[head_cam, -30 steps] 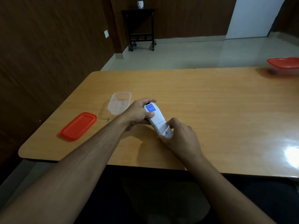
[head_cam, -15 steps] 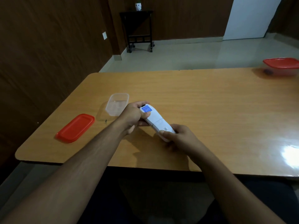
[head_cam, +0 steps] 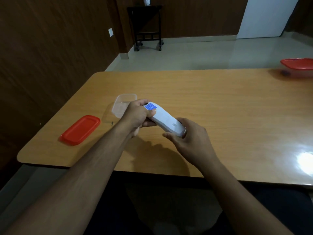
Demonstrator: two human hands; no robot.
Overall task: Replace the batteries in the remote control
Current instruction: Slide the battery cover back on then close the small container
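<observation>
— Spanning most of the view is a wooden table [head_cam: 220, 106], glossy, with a bright glare patch near its right edge. What sits on it?

— At the left, a red lid [head_cam: 80, 130] lies flat near the table's edge. Just beyond it stands a clear plastic container [head_cam: 122, 104], open at the top. Far off at the right edge there is a second container with a red lid [head_cam: 298, 64], partly cut off by the frame.

— And the person?

— Both bare forearms reach in from below. The left hand [head_cam: 137, 116] is curled round the far end of the white remote control [head_cam: 165, 120], thumb resting beside a blue label [head_cam: 150, 106] on its upturned face. The right hand [head_cam: 191, 138] cups the near end, fingers bent under and around it.

— Where is the remote, exactly?

— Held between the two hands above the table, slanting from upper left to lower right, just in front of the clear container. Whether its battery cover is on or off cannot be told.

— Anything behind?

— A dark side table [head_cam: 147, 28] on wheels against the wall, with a small white object [head_cam: 147, 1] on top.
</observation>
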